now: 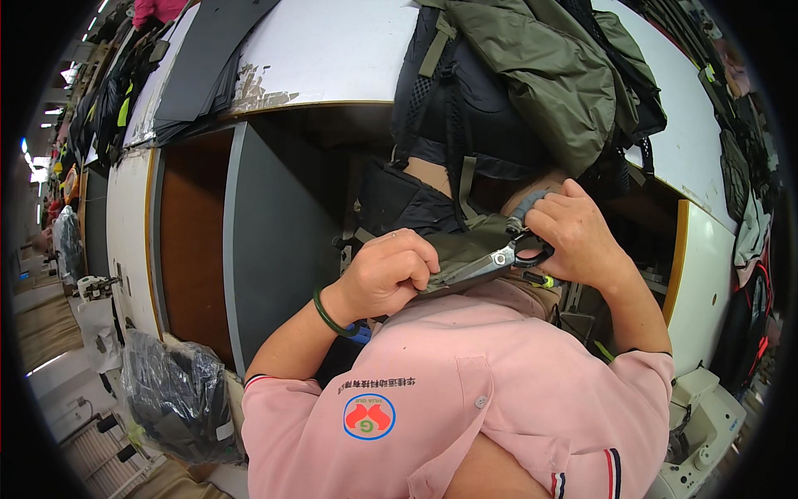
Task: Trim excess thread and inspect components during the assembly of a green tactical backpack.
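Pinching the olive fabric flap (465,249) tight in our left hand (386,274), we've got the scissors (499,259) gripped in our right hand (573,237), blades pointing left along it.

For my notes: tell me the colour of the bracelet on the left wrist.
Dark green bangle bracelet; clearest in the head view.

Olive-green fabric strap (465,249) lies pinched flat, black-handled scissors (507,256) laid across it.
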Demonstrator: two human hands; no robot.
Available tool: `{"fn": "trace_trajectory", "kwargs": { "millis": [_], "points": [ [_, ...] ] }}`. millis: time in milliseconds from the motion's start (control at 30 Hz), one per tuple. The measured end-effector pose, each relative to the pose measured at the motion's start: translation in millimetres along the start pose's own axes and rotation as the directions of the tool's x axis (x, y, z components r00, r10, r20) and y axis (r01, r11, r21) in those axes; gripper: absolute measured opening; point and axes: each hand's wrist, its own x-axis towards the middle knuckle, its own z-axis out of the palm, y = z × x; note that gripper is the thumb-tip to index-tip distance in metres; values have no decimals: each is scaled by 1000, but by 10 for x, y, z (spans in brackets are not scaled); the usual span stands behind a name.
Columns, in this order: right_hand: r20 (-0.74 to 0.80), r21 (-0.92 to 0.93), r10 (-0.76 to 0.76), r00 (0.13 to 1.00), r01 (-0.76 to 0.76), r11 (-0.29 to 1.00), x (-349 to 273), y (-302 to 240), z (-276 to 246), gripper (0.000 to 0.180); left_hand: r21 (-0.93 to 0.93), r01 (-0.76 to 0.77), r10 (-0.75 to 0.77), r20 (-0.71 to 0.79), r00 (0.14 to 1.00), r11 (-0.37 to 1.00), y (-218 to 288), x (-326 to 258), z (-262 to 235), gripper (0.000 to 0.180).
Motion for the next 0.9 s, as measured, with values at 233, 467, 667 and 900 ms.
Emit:
{"fn": "trace_trajectory", "kwargs": {
  "millis": [233,467,667,900],
  "points": [
    [119,164,89,989,-108,981,-122,64,59,37,-21,60,-60,3,998,998,21,-47,-48,28],
    [270,559,268,925,-378,738,-342,87,367,30,13,131,-132,97,987,991,141,54,-153,36],
    [102,594,215,971,-233,770,-226,-127,306,30,562,-34,-115,228,967,826,421,449,-53,49],
    [205,740,306,930,-351,573,-128,-122,209,38,65,666,-537,652,536,743,43,7,-476,28]
  ]
}}
